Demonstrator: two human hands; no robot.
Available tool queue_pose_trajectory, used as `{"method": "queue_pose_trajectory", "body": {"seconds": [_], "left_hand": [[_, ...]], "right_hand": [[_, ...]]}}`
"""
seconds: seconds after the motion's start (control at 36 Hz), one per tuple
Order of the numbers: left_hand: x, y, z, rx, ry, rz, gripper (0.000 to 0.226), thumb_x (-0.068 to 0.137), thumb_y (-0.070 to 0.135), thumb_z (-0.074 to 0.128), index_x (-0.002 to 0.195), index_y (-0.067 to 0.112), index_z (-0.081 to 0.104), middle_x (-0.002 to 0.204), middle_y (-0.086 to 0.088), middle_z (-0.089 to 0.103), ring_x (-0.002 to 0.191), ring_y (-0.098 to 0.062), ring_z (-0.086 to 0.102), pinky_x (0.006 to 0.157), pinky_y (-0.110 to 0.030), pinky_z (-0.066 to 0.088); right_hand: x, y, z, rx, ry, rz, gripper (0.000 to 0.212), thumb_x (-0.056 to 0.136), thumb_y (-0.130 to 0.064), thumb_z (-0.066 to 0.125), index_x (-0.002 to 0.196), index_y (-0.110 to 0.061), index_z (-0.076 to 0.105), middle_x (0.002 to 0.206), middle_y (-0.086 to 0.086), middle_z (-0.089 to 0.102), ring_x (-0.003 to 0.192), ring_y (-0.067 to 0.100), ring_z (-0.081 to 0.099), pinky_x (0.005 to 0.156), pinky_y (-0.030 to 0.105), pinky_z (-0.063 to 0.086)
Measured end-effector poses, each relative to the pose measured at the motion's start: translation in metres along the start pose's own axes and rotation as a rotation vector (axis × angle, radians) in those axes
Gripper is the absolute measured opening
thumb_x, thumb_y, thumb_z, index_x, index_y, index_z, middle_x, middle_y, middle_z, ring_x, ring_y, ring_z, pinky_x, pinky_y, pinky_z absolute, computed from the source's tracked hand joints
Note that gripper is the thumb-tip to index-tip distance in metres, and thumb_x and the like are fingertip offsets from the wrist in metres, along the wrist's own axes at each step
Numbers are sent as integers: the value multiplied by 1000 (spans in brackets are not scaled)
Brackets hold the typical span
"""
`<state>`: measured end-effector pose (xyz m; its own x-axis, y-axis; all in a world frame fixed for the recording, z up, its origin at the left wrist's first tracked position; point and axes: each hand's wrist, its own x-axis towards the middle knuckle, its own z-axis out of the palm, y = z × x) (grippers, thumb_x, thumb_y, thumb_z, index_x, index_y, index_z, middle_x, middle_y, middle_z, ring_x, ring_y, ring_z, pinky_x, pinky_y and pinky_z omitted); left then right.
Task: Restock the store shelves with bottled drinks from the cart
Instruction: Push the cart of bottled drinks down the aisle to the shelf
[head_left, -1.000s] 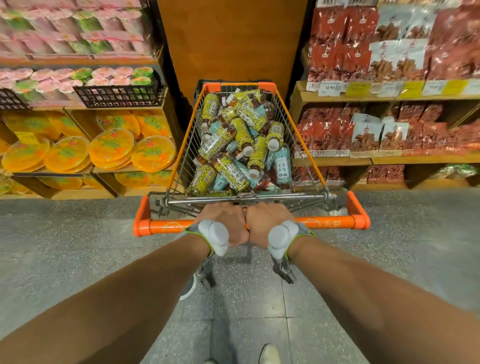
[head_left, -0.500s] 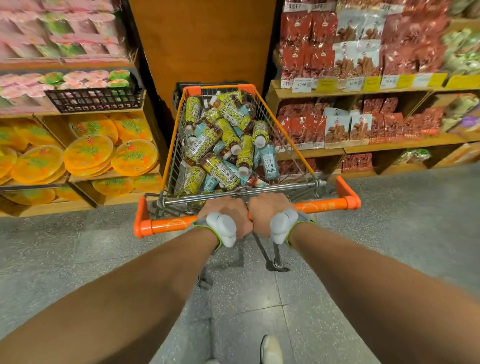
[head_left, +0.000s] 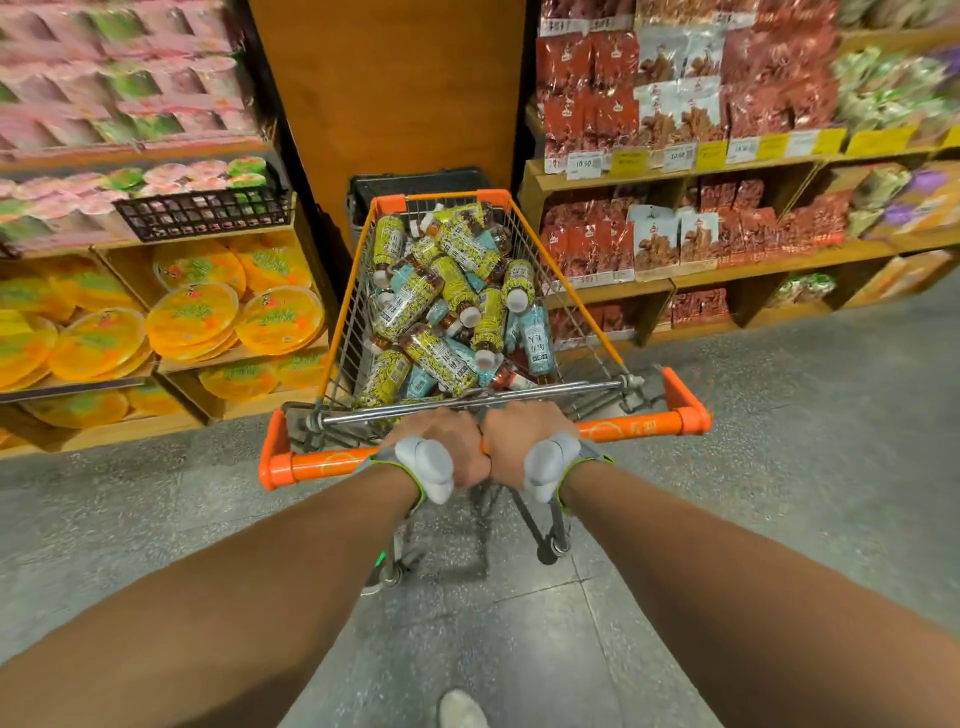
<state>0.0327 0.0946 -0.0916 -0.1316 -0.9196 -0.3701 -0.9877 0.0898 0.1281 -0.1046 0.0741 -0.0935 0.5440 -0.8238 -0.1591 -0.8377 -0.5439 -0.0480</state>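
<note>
A wire shopping cart (head_left: 343, 332) with orange trim stands in front of me, its basket piled with several bottled drinks (head_left: 447, 306) in yellow-green and light blue labels with white caps. My left hand (head_left: 447, 441) and my right hand (head_left: 524, 441) grip the cart's orange handle bar (head_left: 634, 428) side by side at its middle, knuckles touching. Both wrists carry grey-white bands. The cart's nose points at a brown wooden pillar (head_left: 389, 88) between two shelf units.
Left shelves (head_left: 218, 358) hold round orange-yellow packs and pink and green cups behind a black basket (head_left: 205, 210). Right shelves (head_left: 727, 270) hold red and white snack bags with price tags. A black bin (head_left: 415, 182) sits behind the cart. Grey speckled floor (head_left: 805, 415) opens to the right.
The cart has swung to the right, its handle tilting in the frame. More of the right shelves and floor shows. Both hands keep their grip on the bar.
</note>
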Motion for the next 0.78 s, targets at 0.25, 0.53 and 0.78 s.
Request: {"method": "queue_pose_trajectory", "body": {"seconds": [0.25,0.53,0.78], "left_hand": [[-49,-12,29,146,25,-95,26,85,36,61,68,23,47,65,7,47,62,-16,49,59,-30,40],[-123,-36,62,214,33,42,32,78,47,53,64,22,39,65,7,39,65,-18,46,59,-30,35],[-172,-63,73,189,21,155,21,84,42,56,77,22,51,69,5,46,73,-21,50,68,-29,39]], "right_hand": [[-46,-54,3,26,-74,52,30,72,-23,67,54,-20,45,52,-2,51,42,15,37,44,22,28],[-111,-129,-5,41,-140,104,30,88,-20,64,63,-21,46,62,-2,48,61,23,50,62,32,44],[-131,-185,15,24,-91,196,21,84,-29,58,65,-20,54,60,-1,56,52,21,53,50,30,40]]}}
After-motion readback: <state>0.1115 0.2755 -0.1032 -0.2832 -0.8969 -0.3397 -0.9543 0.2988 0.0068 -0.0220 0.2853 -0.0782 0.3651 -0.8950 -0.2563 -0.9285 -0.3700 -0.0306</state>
